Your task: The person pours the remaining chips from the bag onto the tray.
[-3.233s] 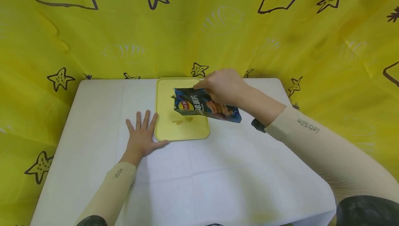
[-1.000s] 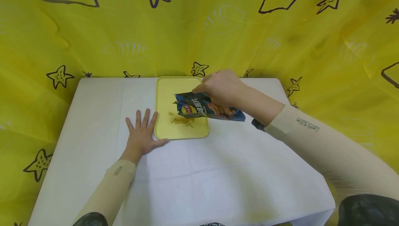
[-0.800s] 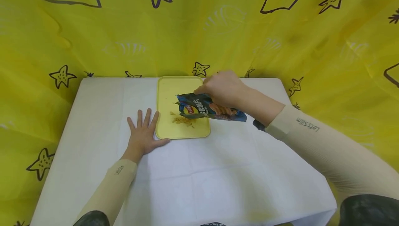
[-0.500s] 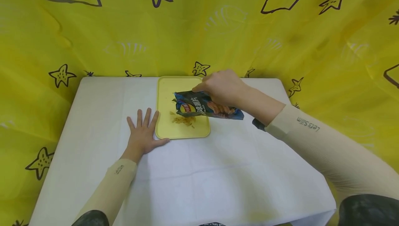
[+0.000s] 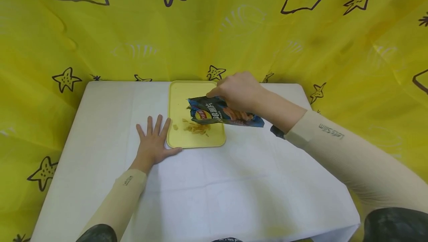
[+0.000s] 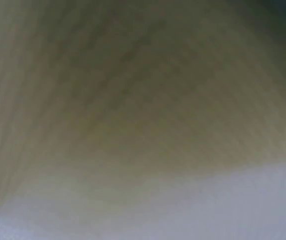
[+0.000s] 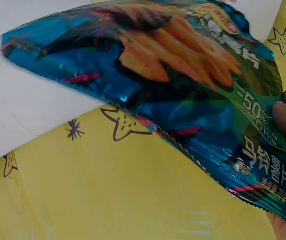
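My right hand [image 5: 241, 91] grips a dark blue bag of potato chips [image 5: 219, 114] by its upper edge and holds it tipped over a yellow tray [image 5: 178, 93]. The bag's torn end points left. Below that end, a small pile of broken potato chips [image 5: 197, 129] lies on the tray, and one loose chip [image 5: 175, 127] sits apart to the left. My left hand [image 5: 152, 147] rests flat with fingers spread, at the tray's left side, its thumb along the near corner. In the right wrist view the bag's printed front [image 7: 152, 95] fills much of the picture, with the thumb on it.
A white cloth [image 5: 207, 190] covers the table under the tray. Behind it hangs a yellow curtain [image 5: 194, 30] with drawn starfish. The left wrist view is blurred and shows mostly a beige sleeve [image 6: 143, 100].
The pile of chips on the tray has grown from a few pieces, and one chip has landed further left. The bag has shifted slightly back and forth; the left hand stays put.
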{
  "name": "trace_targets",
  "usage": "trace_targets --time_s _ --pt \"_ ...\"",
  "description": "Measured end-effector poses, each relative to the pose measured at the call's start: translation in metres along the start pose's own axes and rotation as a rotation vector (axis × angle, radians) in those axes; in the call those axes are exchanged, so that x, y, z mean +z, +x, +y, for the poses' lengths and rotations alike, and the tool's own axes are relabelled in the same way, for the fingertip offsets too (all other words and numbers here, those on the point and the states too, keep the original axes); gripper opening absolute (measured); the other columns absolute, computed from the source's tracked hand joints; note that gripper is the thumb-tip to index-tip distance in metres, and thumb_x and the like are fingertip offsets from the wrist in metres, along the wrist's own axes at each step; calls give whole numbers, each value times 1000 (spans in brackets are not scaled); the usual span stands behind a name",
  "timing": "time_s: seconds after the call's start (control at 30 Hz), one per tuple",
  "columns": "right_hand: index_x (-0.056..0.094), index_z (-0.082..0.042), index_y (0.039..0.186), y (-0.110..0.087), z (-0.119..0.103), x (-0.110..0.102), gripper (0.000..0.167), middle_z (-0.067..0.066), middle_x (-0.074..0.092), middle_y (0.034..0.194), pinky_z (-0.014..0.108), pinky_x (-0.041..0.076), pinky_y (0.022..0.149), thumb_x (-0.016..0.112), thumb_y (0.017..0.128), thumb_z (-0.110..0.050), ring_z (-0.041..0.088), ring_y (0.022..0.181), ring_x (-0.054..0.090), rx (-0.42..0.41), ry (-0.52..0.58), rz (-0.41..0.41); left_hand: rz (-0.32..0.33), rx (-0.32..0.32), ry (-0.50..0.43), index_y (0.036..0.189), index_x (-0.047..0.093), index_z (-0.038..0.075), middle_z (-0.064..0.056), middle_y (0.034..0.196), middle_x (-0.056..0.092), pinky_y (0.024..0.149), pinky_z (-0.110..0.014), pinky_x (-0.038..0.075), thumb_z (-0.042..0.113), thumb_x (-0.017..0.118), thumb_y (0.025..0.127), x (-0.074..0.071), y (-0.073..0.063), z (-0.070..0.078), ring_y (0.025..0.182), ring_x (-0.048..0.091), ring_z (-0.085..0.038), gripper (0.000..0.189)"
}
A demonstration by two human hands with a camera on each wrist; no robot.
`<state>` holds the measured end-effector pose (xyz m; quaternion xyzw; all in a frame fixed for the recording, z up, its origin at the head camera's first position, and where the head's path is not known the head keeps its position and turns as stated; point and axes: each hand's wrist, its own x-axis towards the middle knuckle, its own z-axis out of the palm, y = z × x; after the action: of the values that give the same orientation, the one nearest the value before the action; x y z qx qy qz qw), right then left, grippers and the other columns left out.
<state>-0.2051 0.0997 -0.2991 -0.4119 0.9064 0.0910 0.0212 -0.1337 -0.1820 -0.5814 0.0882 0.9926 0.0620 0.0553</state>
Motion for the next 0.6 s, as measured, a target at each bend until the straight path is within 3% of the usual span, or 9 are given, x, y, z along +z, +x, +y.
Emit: trace_targets --time_s 0.4,0.6 --pt "69 -38 127 3 -3 0 57 -5 74 97 26 24 43 54 91 4 17 57 48 -10 -9 -26 -7 0 -3 162 0 24 -11 168 -8 105 -69 -24 99 29 69 0 0 0 150 -20 -42 123" --pt "68 -38 127 5 -5 -2 53 -7 73 96 28 37 43 62 91 0 16 64 57 -18 -19 -41 -10 -2 -1 162 1 24 -11 168 -7 106 -70 -23 100 27 69 -1 1 0 150 -19 -42 123"
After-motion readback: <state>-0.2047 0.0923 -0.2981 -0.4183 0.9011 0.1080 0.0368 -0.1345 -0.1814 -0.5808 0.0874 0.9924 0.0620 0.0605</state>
